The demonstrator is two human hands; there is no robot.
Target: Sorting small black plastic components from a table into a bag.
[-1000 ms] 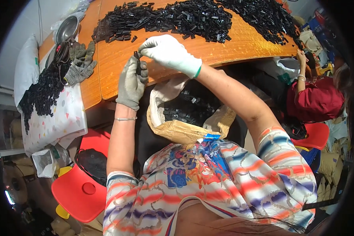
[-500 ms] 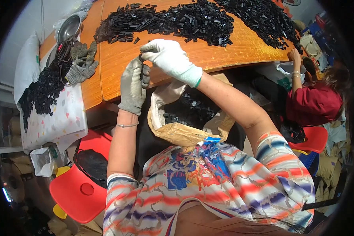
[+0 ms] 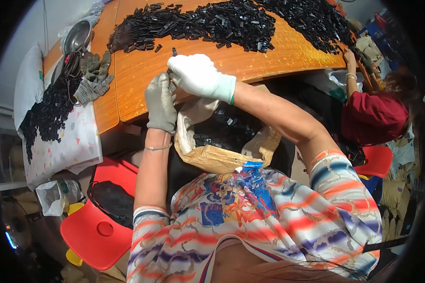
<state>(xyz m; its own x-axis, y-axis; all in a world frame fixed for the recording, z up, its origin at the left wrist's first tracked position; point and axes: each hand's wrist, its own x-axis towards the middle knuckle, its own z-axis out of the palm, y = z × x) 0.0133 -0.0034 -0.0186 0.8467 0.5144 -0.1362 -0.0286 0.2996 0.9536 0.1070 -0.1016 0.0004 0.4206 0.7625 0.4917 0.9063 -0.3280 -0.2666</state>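
Note:
My right hand point(image 3: 196, 75), in a white glove, is closed with its fingers curled. A small black plastic piece point(image 3: 174, 51) pokes out above its knuckles. Against it is my left hand point(image 3: 160, 101), in a grey-palmed glove, thumb and fingers pinched together; what they hold is hidden. Both hands are over the near edge of the orange wooden table point(image 3: 141, 80). Below them, at my lap, an open brown paper sack point(image 3: 212, 158) with a pale lining contains black pieces point(image 3: 229, 125). A long heap of similar black pieces point(image 3: 198, 23) covers the table's far side.
To the left lie a grey knit glove point(image 3: 93, 78), a metal bowl point(image 3: 77, 37) and another black heap point(image 3: 47, 111). A red chair point(image 3: 97, 231) with a black bag point(image 3: 111, 200) stands lower left. At right, a co-worker in a dark red top point(image 3: 375, 115) reaches to the table.
My right hand has turned and curled its fingers, moving slightly down. The black piece now shows above it, where before a dark piece showed between the hands. My left fingers have folded in.

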